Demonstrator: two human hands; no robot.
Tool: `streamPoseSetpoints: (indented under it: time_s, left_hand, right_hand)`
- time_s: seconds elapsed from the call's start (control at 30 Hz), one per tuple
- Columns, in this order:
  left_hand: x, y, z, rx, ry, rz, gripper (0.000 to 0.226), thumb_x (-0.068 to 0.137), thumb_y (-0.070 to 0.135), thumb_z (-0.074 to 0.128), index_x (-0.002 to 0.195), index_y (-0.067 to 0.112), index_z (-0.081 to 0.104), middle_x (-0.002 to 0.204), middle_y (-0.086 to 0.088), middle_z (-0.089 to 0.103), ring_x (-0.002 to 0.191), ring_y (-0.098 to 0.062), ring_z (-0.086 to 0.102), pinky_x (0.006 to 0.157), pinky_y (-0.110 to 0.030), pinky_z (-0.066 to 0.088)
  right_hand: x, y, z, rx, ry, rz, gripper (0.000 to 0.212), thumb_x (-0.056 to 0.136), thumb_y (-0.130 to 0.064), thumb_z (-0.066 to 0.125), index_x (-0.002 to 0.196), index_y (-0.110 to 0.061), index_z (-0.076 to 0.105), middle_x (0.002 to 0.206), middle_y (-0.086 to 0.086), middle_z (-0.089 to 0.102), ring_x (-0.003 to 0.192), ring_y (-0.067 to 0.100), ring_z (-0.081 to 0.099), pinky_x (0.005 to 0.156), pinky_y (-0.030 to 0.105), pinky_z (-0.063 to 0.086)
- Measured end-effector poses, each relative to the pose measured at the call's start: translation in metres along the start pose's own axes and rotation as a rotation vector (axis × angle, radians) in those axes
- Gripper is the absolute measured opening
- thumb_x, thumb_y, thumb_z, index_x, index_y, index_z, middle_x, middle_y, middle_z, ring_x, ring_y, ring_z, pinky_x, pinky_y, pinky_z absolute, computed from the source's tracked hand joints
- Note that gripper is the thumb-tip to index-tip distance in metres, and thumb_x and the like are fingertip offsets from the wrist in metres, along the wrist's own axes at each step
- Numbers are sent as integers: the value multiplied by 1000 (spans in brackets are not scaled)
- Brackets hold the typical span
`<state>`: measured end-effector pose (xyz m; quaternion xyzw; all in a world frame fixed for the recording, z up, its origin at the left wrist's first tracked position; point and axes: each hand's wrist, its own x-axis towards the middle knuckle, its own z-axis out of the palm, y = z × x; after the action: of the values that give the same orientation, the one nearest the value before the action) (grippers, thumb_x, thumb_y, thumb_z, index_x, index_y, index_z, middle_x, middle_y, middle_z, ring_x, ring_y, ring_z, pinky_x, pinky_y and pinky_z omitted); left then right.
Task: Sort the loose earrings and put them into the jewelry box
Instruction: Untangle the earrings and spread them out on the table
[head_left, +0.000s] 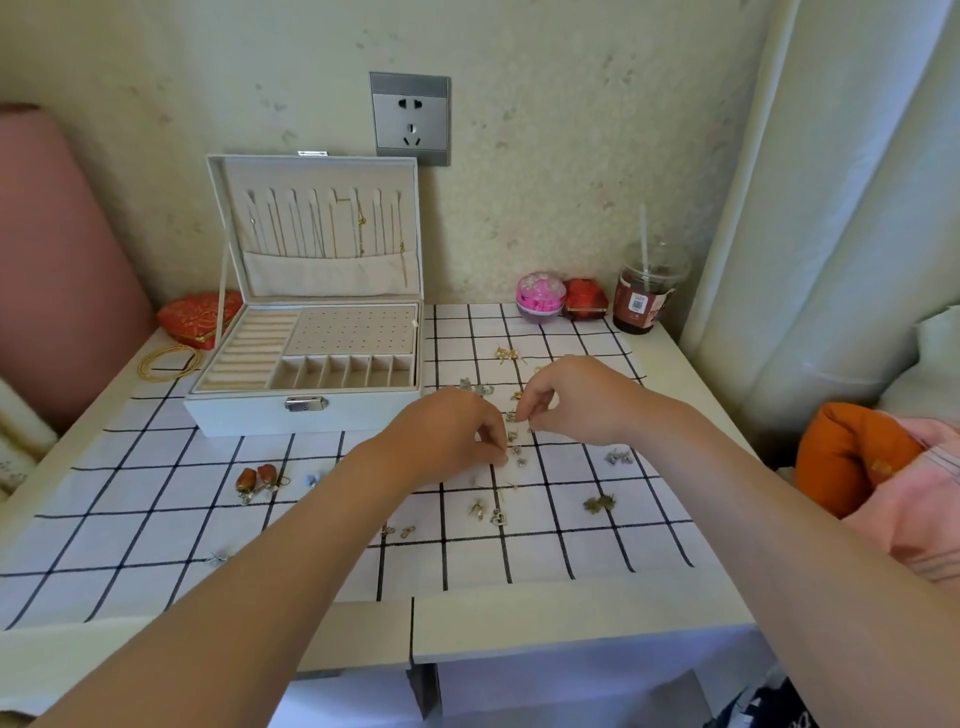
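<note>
Your right hand (566, 400) pinches a small silver earring (511, 415) with its fingers, above the loose earrings (517, 458) scattered on the surface (670, 374). Your left hand (452, 431) curls its fingers onto them; I cannot tell whether it grips one. The jewelry box (306, 410) stands open at left.

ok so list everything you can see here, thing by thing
open white jewelry box: 1, white, back left on cloth
thin gold chains: several, gold, in its lid
black-grid white cloth: 1, white, over table
small loose earrings: many, silver and gold, scattered mid-cloth
red-orange drop earrings: 2, red-orange, before the box
gold bangle coil: 1, gold, left of box
red embroidered pouch: 1, red, behind the coil
round pink case: 1, pink, back edge
red faceted box: 1, red, beside pink case
clear plastic cup with straw: 1, dark drink, back right
grey wall socket: 1, grey, above the box
orange cushion: 1, orange, far right
left hand: 1, fingers curled at earring cluster
right hand: 1, fingers curled at same cluster
</note>
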<state>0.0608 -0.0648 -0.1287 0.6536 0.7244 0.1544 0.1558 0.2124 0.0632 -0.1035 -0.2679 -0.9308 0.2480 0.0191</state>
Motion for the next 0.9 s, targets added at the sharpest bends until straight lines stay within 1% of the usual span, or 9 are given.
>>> streamPoseSetpoints:
  time_s: [0.13,0.23,0.33,0.47,0.57,0.67,0.73,0.83,0.9]
  left_hand:
    - [0,-3,-6,-92,38,-9,2,86,31,74,86,29,74,81,19,66,69,5,56,65,-14,40]
    - [1,-1,-15,-276,157,-65,5,88,29,71,84,26,71,71,15,65,62,6,56,60,-9,40]
    - [1,3,-22,-512,223,-141,6,91,24,69,88,19,70,77,5,72,65,2,64,63,-18,52]
    - [-4,8,-24,-724,257,-187,10,91,20,69,94,10,69,85,-6,75,66,-7,67,60,-19,53]
    - [-9,9,-25,-784,268,-215,15,90,23,71,98,11,66,83,-6,76,64,-9,67,57,-21,52]
    - [-16,6,-22,-696,211,-198,13,91,29,69,98,19,65,80,3,76,63,-10,66,61,-27,51]
    - [-24,1,-19,-463,146,-126,4,90,33,69,93,31,66,81,11,73,63,-6,64,63,-29,52]
    - [-38,0,-17,-231,8,-40,8,83,35,75,88,39,70,83,17,68,62,3,54,66,-21,45]
    - [-45,3,-18,-142,-72,-19,14,78,40,79,89,39,72,84,18,67,68,7,54,65,-17,41]
  right_hand:
    - [1,1,-1,171,27,16,13,86,-17,75,92,-27,79,85,-13,72,77,-1,65,70,17,48]
    - [-1,-5,-1,357,-24,33,22,85,-17,78,105,-25,75,90,-7,76,62,5,63,64,21,54]
    - [-2,-12,0,478,13,16,34,83,-14,80,114,-22,70,91,-4,77,60,13,62,66,26,55]
    - [-4,-19,0,532,112,-9,20,82,-17,81,102,-20,75,83,0,77,53,12,58,61,27,50]
    - [-7,-23,-4,534,113,-15,15,81,-17,82,96,-16,79,83,1,77,51,12,56,58,26,49]
    - [-12,-25,-6,500,97,-7,14,80,-17,83,92,-12,77,81,0,76,47,8,53,51,21,47]
    - [-15,-25,-5,442,61,29,16,77,-22,86,86,-15,75,77,-5,72,45,8,54,50,23,48]
    - [-20,-21,-3,283,-25,64,16,79,-36,83,78,-23,74,88,-6,75,46,9,58,63,32,54]
    - [-23,-19,-3,208,-38,73,17,82,-40,79,76,-26,73,91,-9,75,47,6,59,65,29,53]
